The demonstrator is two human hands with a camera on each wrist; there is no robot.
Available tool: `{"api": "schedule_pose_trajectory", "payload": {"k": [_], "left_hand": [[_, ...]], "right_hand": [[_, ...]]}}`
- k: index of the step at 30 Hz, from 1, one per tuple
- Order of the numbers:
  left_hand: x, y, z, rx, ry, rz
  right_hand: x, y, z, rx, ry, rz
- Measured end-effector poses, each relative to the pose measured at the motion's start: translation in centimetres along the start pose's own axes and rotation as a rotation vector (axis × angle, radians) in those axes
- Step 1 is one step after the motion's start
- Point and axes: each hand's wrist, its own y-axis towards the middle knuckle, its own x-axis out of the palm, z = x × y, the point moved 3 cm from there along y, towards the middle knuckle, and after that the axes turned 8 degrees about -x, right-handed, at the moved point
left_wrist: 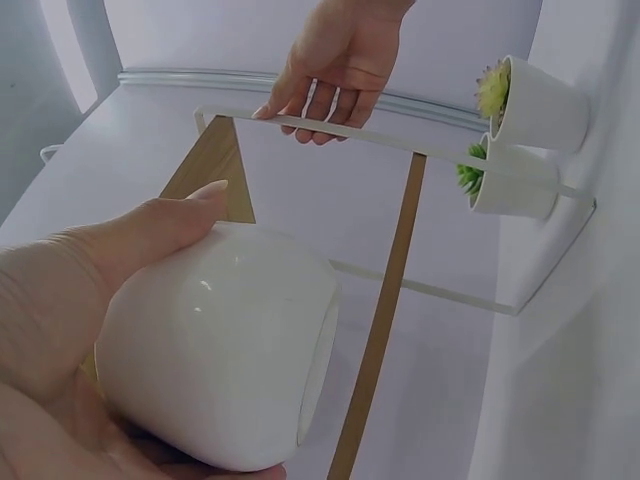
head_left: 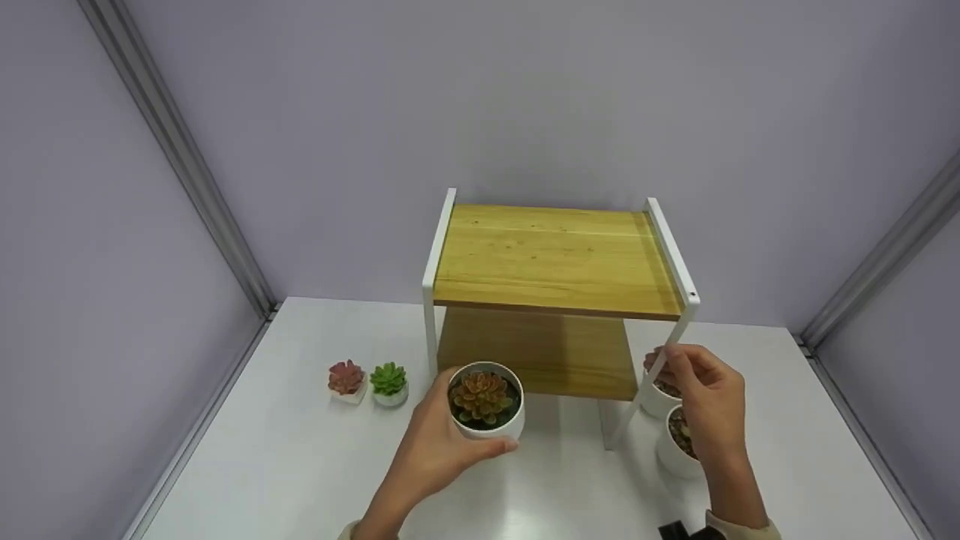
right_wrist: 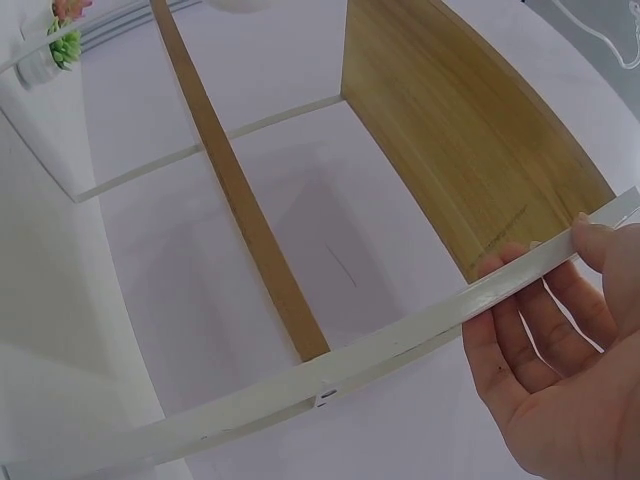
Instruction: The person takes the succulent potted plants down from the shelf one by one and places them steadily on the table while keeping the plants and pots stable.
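My left hand [head_left: 435, 454] grips a white round pot [left_wrist: 215, 340] with the thumb on one side and fingers on the other. An orange-brown succulent [head_left: 481, 397] sits inside that pot, held above the table in front of a two-tier shelf. The shelf has a wooden upper board [head_left: 555, 259], a wooden lower board [head_left: 540, 352] and a white frame. On the right side, my right hand [head_left: 709, 394] pinches the front upright [head_left: 651, 379] of this frame. The right wrist view shows the thumb and fingers on opposite sides of the white bar [right_wrist: 530, 265].
Left of the shelf stand a small red succulent [head_left: 346, 377] and a small green succulent [head_left: 388, 379] in white pots. To its right are two larger white pots [head_left: 679, 461], partly behind the right hand. Walls border the white table [head_left: 285, 465].
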Motion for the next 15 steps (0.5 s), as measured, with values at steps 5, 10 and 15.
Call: {"api": "schedule_pose_trajectory", "payload": {"k": [5,10,15], "left_hand": [[-0.4,-0.4,-0.8,-0.042,0.022,0.000],[-0.6,-0.7,-1.6,-0.068,0.018,-0.002],[-1.1,-0.9,-2.4,-0.075,0.009,-0.005]], "right_hand": [[0.0,0.0,0.0,0.006,0.003,0.008],[0.1,0.0,0.1,0.008,0.004,0.005],[0.0,0.0,0.0,0.004,0.008,0.007]]}}
